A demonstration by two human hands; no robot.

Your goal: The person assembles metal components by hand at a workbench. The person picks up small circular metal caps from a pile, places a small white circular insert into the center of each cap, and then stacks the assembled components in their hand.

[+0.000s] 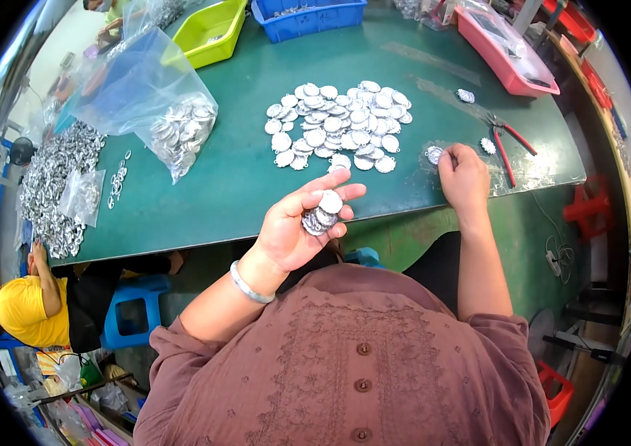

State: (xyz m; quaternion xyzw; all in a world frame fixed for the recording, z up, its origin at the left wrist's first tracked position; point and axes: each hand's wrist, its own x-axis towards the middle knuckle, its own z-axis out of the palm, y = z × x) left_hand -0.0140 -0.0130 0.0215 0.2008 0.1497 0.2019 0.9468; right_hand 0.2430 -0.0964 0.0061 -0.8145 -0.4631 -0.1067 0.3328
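Observation:
Palm up, my left hand [289, 234] holds a small stack of round silver pendants [323, 215] in its curled fingers, over the table's near edge. On the right, my right hand [465, 182] is closed, its thumb and fingertips at the edge of a silver pendant [433, 154] lying on the table. A pile of pale, round pendants [345, 123] spreads across the middle of the table. Just right of my right hand lie one loose pendant [488, 146] and red-handled pliers [508, 145]. Another pendant [465, 96] rests farther back.
The green table [241, 201] carries a clear bag of pendants [181, 134] and a heap of metal pieces [59, 186] at left. Yellow-green [211, 33], blue [308, 22] and pink [505, 48] bins stand behind. A person in a yellow top [29, 308] sits at left, beside a blue stool [133, 312].

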